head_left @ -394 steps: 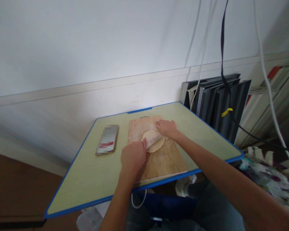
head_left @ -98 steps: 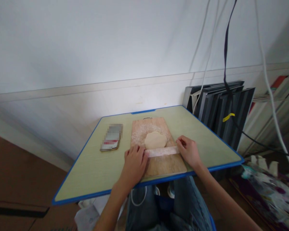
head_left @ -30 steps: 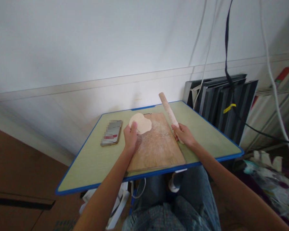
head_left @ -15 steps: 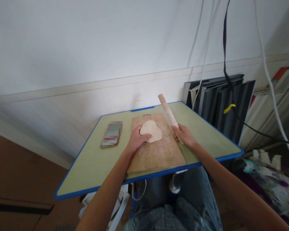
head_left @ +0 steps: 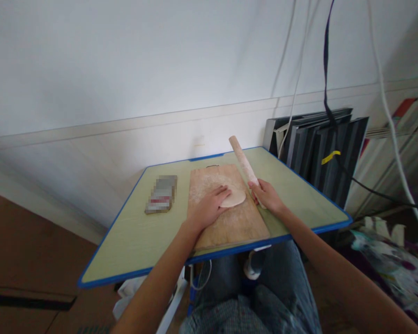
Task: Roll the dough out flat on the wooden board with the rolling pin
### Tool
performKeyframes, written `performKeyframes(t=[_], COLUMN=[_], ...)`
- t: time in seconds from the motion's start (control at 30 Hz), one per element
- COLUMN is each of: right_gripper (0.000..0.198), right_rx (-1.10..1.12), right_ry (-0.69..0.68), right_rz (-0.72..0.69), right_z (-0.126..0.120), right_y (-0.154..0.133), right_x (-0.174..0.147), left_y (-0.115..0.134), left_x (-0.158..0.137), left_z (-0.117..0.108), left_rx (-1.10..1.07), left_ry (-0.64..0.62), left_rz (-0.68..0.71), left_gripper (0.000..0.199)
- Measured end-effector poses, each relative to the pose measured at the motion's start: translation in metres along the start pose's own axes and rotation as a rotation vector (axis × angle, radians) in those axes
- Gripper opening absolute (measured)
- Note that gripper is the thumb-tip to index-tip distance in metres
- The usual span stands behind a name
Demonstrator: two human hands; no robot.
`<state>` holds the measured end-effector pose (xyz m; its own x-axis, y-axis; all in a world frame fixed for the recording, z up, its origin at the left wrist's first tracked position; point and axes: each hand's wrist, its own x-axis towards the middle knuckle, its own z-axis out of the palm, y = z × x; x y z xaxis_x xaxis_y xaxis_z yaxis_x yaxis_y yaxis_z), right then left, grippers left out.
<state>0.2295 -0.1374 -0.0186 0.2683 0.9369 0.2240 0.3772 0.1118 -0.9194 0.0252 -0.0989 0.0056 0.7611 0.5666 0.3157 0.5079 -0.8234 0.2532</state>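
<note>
A flattened piece of dough lies on the floured wooden board, its left part hidden under my left hand. That hand rests palm down with its fingers stretched over the dough. My right hand is wrapped round the lower end of a flour-dusted rolling pin. The pin slants up and away along the board's right side, its far end pointing toward the wall.
The board lies on a pale green table with a blue rim. A blurred flat packet or phone is to the left. Dark panels lean at the right, with cables hanging before the wall.
The dough has shifted right and a little toward me on the board. My left hand went from holding its left edge to lying on top. The right hand and rolling pin stayed put.
</note>
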Motion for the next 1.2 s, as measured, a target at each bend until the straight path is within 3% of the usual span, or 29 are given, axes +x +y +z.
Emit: performKeyframes(t=[0.13,0.3,0.4,0.53,0.67,0.77,0.87,0.97,1.07,1.17,1.2], right_gripper=[0.028,0.028,0.026,0.026,0.027,0.027,0.026,0.031,0.039,0.049,0.051], right_rx=[-0.021,-0.047,-0.067,-0.068,-0.119,-0.298,-0.667,-0.975,-1.102,-1.152,-1.162], right_ry=[-0.01,-0.013,-0.02,-0.027,-0.046,-0.065,-0.134,-0.297,-0.442,-0.494,-0.494], right_rz=[0.003,0.011,0.025,0.022,-0.006,-0.082,-0.243,-0.421,-0.568,-0.566,-0.543], right_z=[0.0,-0.002,-0.002,-0.001,-0.002,-0.007,-0.012,-0.011,-0.002,0.007,0.009], right_y=[0.001,-0.002,-0.003,-0.002,0.001,-0.002,-0.014,-0.031,-0.044,-0.051,-0.052], right_x=[0.0,-0.001,-0.001,-0.001,-0.001,0.0,0.004,0.009,0.014,0.016,0.017], left_y=[0.007,0.012,0.012,0.011,0.007,-0.001,-0.01,-0.015,-0.017,-0.018,-0.017], left_x=[0.0,-0.002,-0.002,-0.001,-0.004,-0.007,-0.008,-0.005,-0.002,-0.006,-0.009], left_z=[0.0,0.0,0.002,0.005,0.0,-0.016,-0.046,-0.073,-0.079,-0.063,-0.056], left_rx=[0.173,0.423,0.318,0.058,-0.139,-0.169,-0.05,0.13,0.293,0.418,0.457], left_ry=[-0.022,0.157,0.135,0.101,0.216,0.444,0.64,0.698,0.42,0.011,-0.053], left_rz=[-0.028,-0.203,-0.263,-0.194,-0.1,-0.069,-0.036,-0.086,-0.223,-0.384,-0.421], left_gripper=[0.042,0.037,0.036,0.049,0.039,0.022,0.016,0.015,0.019,0.035,0.043])
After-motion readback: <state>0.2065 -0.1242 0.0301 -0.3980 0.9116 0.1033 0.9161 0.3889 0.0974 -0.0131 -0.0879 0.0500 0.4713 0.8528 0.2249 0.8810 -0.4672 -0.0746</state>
